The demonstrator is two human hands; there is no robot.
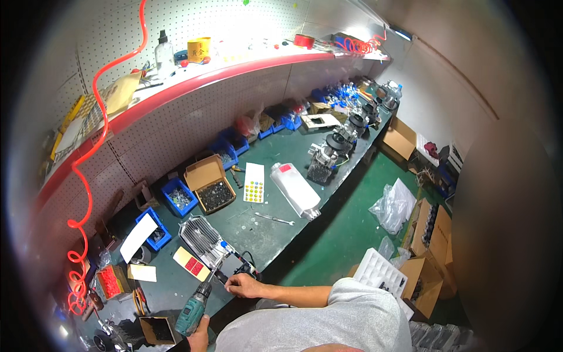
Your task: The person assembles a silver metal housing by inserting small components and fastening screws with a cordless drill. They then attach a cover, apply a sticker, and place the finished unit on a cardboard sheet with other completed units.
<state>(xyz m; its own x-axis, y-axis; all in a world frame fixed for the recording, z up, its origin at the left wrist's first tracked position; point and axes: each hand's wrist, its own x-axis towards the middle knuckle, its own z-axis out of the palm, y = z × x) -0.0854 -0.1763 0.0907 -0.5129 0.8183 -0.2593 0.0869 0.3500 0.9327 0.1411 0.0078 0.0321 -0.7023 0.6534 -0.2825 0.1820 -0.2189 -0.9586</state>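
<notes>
My left hand [200,335], low in the head view, is wrapped round the grip of a teal and black cordless drill [192,314]. The drill's long thin bit points up toward a finned silver metal housing [205,239] lying on the bench. Black parts and a dark cable show at the housing's near end. Beside that end, just right of the drill's chuck, my right hand [244,286] has its fingers pinched together. Whatever they hold is too small to tell. A cream card with red labels [190,264] lies left of the housing.
Around the housing on the green bench [243,234] are blue bins [179,196], a cardboard box of screws [214,195], a wrench [274,219] and a silver canister [295,190]. An open box [158,330] stands near the drill. A red coiled hose [88,193] hangs left.
</notes>
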